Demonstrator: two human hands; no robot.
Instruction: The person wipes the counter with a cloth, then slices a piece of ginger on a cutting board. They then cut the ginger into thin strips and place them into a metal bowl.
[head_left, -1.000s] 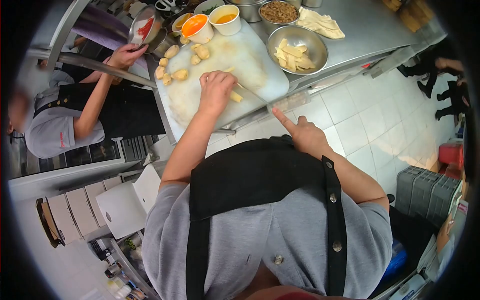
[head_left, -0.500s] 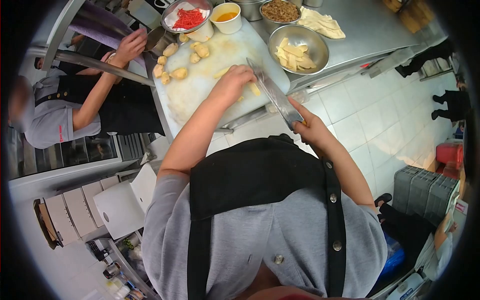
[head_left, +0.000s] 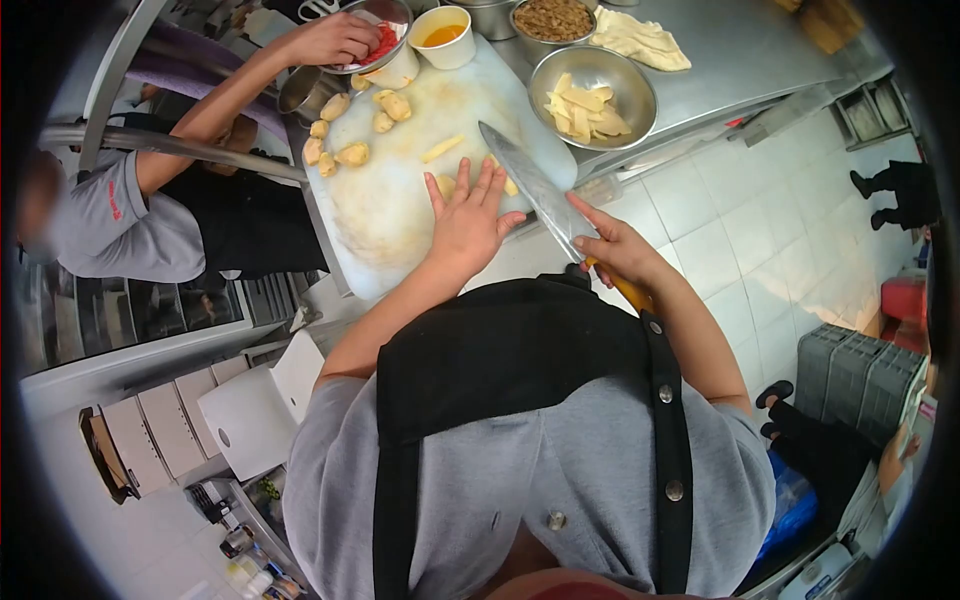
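Observation:
My left hand (head_left: 468,222) lies palm down with its fingers spread at the near edge of the white cutting board (head_left: 375,215). Around its fingertips are pale yellow slices, one of them a thin slice (head_left: 442,149) just beyond. My right hand (head_left: 618,248) grips a large kitchen knife (head_left: 537,188) by its yellow handle, index finger along the blade. The blade slants up and left over the board's right part, its tip near the slices. Several peeled, knobbly chunks (head_left: 352,154), which look like ginger, sit on the board's left side.
A metal bowl (head_left: 648,112) of pale yellow slices stands right of the board. Behind are a white tub (head_left: 462,50) of orange liquid, a bowl of brown crumbly food (head_left: 552,18) and a cream cloth (head_left: 640,40). At left, a co-worker's hand (head_left: 335,42) reaches into a bowl of red strips.
My left hand has drawn back toward me from the slices and spread its fingers. The knife has shifted slightly left and down. The co-worker's hand has moved right into the bowl of red strips.

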